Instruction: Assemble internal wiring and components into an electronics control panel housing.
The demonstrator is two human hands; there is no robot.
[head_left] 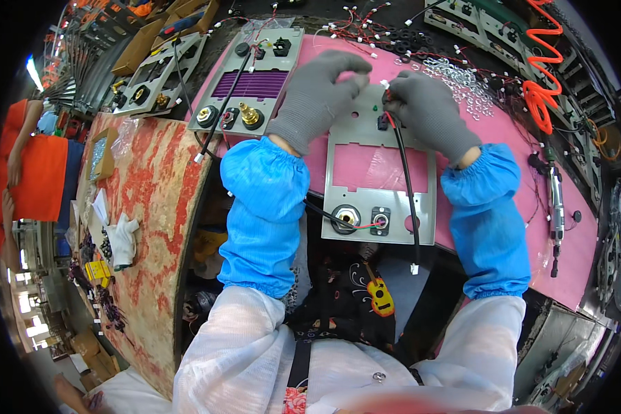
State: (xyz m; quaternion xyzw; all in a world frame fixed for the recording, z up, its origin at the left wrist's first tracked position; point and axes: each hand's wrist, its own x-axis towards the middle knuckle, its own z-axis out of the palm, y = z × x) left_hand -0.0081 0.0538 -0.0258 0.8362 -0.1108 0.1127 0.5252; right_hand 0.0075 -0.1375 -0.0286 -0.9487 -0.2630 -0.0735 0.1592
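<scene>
In front of me a grey metal panel lies on the pink work surface, with a rectangular cutout in its middle. A brass round fitting and a small black socket sit at its near end. My right hand, gloved in grey, is closed at the panel's far end, pinching thin red wires with a white connector at their tip. From there a black cable hangs over the panel's near edge. My left hand, in a matching glove, hovers left of the wires, fingers apart and nothing visible in it.
Left of it lies a similar panel with a purple grille. Metal clips, black rings and red wire leads are scattered behind. An orange coiled hose and a power screwdriver are at the right. Another person stands far left.
</scene>
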